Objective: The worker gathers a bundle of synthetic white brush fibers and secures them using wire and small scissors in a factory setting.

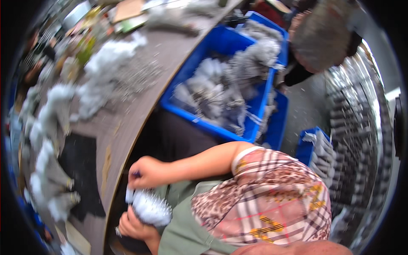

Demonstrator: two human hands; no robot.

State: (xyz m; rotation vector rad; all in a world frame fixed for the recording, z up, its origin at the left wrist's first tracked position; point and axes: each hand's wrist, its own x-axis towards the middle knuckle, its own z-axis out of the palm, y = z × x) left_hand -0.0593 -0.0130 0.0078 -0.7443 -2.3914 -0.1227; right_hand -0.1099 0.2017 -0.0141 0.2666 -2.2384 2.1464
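Low in the middle, over my lap, my left hand (135, 225) is closed round a rounded bundle of white feather-like pieces (151, 208) with thin spiky ends pointing out. Just above it, my right hand (145, 172) is closed in a fist on a small tool (129, 194). A purple bit shows at the fist and a white part reaches down against the bundle's edge. Motion blur hides the tool's exact kind. Similar white fluffy bundles (46, 178) lie along the table on the left, some with pale ringed ends.
The table (127, 112) carries a loose white fluffy heap (102, 72) and a black mat (83, 176). A blue bin (178, 91) of white and grey bundles stands beyond my right arm, other blue bins (278, 123) beside it. Another person (327, 34) is at the upper right.
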